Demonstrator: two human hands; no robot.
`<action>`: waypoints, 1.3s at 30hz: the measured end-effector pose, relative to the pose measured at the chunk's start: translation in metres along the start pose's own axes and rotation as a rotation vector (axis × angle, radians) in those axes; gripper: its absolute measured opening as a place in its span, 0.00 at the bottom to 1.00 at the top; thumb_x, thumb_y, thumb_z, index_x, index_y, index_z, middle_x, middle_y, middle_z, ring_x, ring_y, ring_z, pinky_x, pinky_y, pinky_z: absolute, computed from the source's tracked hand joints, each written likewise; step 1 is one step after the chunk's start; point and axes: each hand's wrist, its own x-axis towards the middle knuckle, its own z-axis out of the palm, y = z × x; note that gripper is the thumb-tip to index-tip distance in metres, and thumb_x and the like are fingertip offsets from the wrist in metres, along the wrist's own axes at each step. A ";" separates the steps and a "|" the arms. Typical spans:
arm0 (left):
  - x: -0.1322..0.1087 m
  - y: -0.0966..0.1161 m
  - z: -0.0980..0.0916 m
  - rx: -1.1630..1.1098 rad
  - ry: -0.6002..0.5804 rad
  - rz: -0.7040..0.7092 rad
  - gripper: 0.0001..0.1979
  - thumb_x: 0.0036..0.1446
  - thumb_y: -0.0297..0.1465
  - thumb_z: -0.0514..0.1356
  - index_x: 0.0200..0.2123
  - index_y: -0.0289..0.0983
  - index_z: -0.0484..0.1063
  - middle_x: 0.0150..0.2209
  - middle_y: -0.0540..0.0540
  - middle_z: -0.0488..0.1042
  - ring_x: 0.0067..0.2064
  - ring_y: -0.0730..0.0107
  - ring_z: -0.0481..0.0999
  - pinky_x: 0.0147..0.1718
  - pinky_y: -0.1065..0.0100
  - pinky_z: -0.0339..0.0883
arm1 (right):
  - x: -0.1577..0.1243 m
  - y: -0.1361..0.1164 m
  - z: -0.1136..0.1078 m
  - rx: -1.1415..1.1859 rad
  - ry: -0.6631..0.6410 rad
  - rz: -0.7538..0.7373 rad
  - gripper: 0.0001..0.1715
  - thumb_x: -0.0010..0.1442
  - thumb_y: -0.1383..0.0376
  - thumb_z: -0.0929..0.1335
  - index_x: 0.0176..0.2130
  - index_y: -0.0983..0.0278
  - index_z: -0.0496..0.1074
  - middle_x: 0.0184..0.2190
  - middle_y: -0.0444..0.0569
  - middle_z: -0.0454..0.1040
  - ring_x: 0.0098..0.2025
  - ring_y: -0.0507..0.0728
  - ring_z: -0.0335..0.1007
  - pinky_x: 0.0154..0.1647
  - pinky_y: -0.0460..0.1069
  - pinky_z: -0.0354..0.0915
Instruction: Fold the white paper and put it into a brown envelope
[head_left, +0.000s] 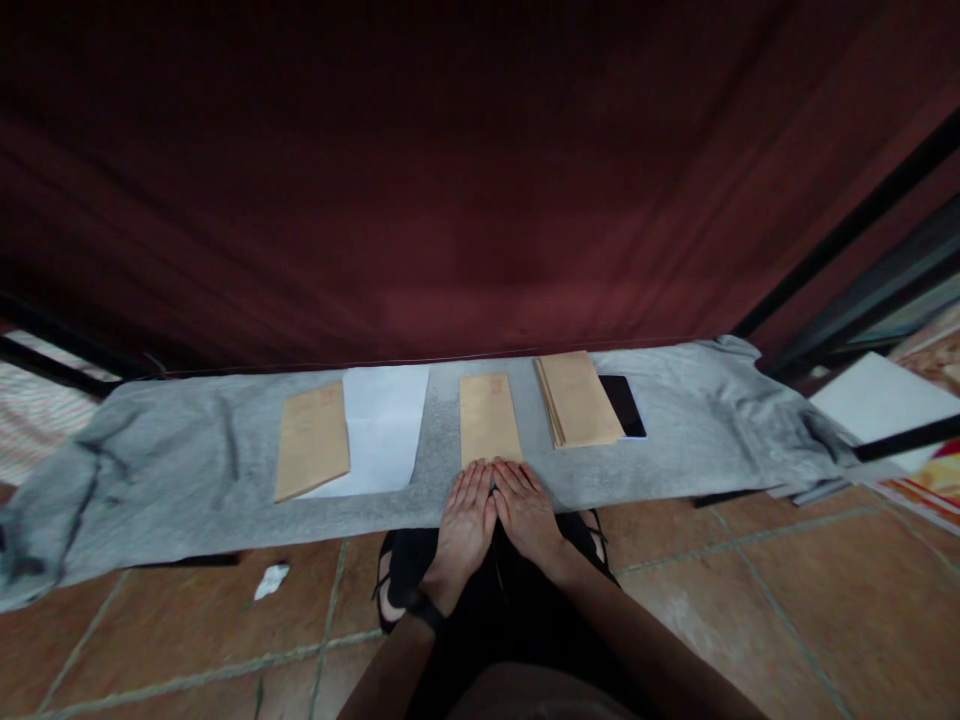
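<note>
Brown paper formed the middle envelope (490, 415), which lay on the cloth-covered tabletop (697, 430) between a white sheet (386, 430) and a stack of envelopes (581, 400). The left hand (465, 517) and right hand (526, 515) were laid palm-down, side by side, fingers extended and clamped on nothing, fingertips at its near end. In this inspector's judgement, sound work called for light, even pressure from the centre outward, keeping the paper square and free of stray creases.

Dark red curtain (450, 200) hanging behind, black phone (625, 405) lying on the grey cloth (690, 430), white scrap (271, 581) down on the tiled floor (187, 630)!
</note>
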 end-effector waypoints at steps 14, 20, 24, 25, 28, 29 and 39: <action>-0.001 -0.001 0.005 0.068 0.010 -0.009 0.27 0.68 0.31 0.48 0.68 0.29 0.56 0.68 0.36 0.59 0.70 0.58 0.55 0.67 0.52 0.56 | -0.003 0.006 -0.006 -0.050 -0.026 0.017 0.26 0.71 0.64 0.60 0.66 0.64 0.63 0.64 0.53 0.66 0.66 0.58 0.62 0.70 0.59 0.52; 0.000 0.001 0.004 0.050 0.026 -0.017 0.28 0.68 0.31 0.49 0.68 0.30 0.55 0.68 0.37 0.59 0.70 0.58 0.55 0.67 0.52 0.55 | -0.007 0.017 -0.013 -0.067 -0.034 0.048 0.26 0.71 0.65 0.59 0.66 0.66 0.62 0.65 0.52 0.64 0.66 0.59 0.60 0.70 0.59 0.50; 0.001 0.001 0.004 0.046 0.031 -0.018 0.28 0.68 0.31 0.48 0.69 0.31 0.54 0.68 0.37 0.59 0.70 0.57 0.56 0.67 0.52 0.56 | -0.010 0.022 -0.017 -0.072 -0.026 0.062 0.26 0.71 0.65 0.59 0.66 0.65 0.62 0.65 0.53 0.65 0.66 0.59 0.60 0.70 0.59 0.51; 0.001 0.001 0.004 0.043 0.036 -0.024 0.28 0.68 0.31 0.48 0.69 0.31 0.53 0.68 0.37 0.59 0.70 0.57 0.56 0.67 0.52 0.56 | -0.011 0.023 -0.018 -0.072 -0.024 0.066 0.26 0.71 0.65 0.59 0.66 0.65 0.62 0.65 0.53 0.65 0.66 0.59 0.60 0.70 0.60 0.52; -0.002 -0.001 0.002 0.035 0.053 -0.049 0.30 0.68 0.32 0.49 0.70 0.32 0.50 0.68 0.37 0.59 0.69 0.56 0.56 0.67 0.51 0.56 | -0.013 0.026 -0.019 -0.070 -0.013 0.072 0.27 0.71 0.64 0.59 0.66 0.64 0.62 0.65 0.53 0.65 0.66 0.60 0.60 0.69 0.60 0.52; -0.003 -0.002 0.002 0.035 0.057 -0.055 0.30 0.68 0.32 0.49 0.71 0.32 0.49 0.68 0.37 0.58 0.69 0.55 0.56 0.66 0.50 0.57 | -0.014 0.028 -0.019 -0.069 -0.008 0.074 0.27 0.71 0.64 0.59 0.66 0.64 0.62 0.65 0.53 0.65 0.66 0.60 0.60 0.69 0.61 0.52; -0.006 -0.007 -0.003 0.072 0.048 -0.086 0.29 0.68 0.34 0.49 0.70 0.31 0.52 0.67 0.34 0.59 0.69 0.52 0.58 0.65 0.48 0.58 | -0.016 0.030 -0.020 -0.074 -0.004 0.099 0.26 0.71 0.63 0.59 0.65 0.66 0.63 0.65 0.53 0.65 0.66 0.61 0.60 0.69 0.61 0.51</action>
